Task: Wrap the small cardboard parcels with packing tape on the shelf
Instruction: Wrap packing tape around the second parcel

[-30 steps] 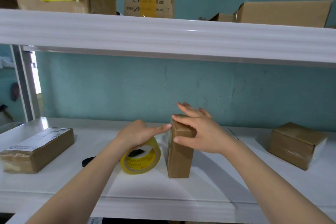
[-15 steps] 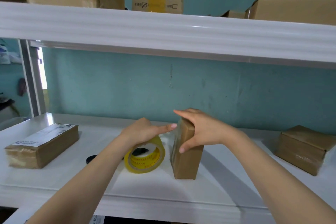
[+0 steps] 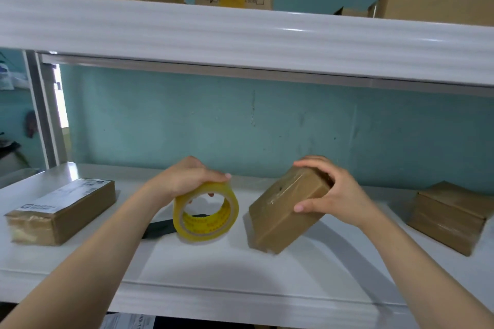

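Seemingly light and stiff, the small parcel (image 3: 283,214) tilts on one edge on the shelf (image 3: 240,275), the right hand (image 3: 336,195) gripping its upper end (glossy taped faces look slippery, so corners suit best); the left hand (image 3: 187,179) clasps the tape roll (image 3: 205,212).

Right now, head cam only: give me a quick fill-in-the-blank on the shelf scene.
1. The left hand grips a roll of ____ tape.
2. The right hand holds the middle box, which is not upright but ____.
3. The labelled box lies to the ____ of the tape.
4. The lower shelf carries ____ boxes in all.

Missing words: yellow; tilted; left; three.
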The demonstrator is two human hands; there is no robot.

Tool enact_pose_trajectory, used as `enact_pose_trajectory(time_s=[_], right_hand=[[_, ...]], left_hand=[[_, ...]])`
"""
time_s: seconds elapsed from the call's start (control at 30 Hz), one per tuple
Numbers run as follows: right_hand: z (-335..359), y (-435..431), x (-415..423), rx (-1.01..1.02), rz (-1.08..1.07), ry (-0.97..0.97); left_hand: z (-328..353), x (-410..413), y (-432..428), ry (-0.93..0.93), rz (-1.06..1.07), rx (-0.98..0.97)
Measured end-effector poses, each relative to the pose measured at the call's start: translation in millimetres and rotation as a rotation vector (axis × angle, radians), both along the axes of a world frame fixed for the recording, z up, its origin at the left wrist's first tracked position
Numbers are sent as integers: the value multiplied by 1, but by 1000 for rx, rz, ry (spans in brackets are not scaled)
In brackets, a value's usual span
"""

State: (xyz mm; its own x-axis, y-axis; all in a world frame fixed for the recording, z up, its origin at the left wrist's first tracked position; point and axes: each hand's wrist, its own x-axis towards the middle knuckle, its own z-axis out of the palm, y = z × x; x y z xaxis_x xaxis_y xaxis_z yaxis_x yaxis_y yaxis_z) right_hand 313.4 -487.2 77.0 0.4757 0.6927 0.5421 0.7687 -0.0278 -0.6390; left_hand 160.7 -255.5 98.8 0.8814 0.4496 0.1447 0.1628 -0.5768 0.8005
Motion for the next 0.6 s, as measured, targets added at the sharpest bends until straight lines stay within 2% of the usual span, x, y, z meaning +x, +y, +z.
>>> enact_pose_trajectory(time_s=[0.07, 0.1, 0.23, 0.3, 0.4, 0.5, 0.6], right_hand=[[-4, 1, 1, 128, 12, 89], [-7, 0, 2, 192, 12, 131], [-12, -3, 4, 299, -14, 167], [-12, -4, 4, 302, -16, 164], [-15, -6, 5, 294, -13, 175], [-26, -6, 5, 267, -43, 166], [-32, -3, 5, 333, -91, 193]], left_hand=[[-1, 1, 1, 0, -32, -45], [-2, 1, 3, -6, -87, -125], [-10, -1, 13, -97, -329, -676], [-17, 0, 15, -112, -376, -725], [-18, -1, 15, -66, -298, -566], [-13, 1, 19, -18, -85, -225], [-15, 12, 15, 3, -1, -9]])
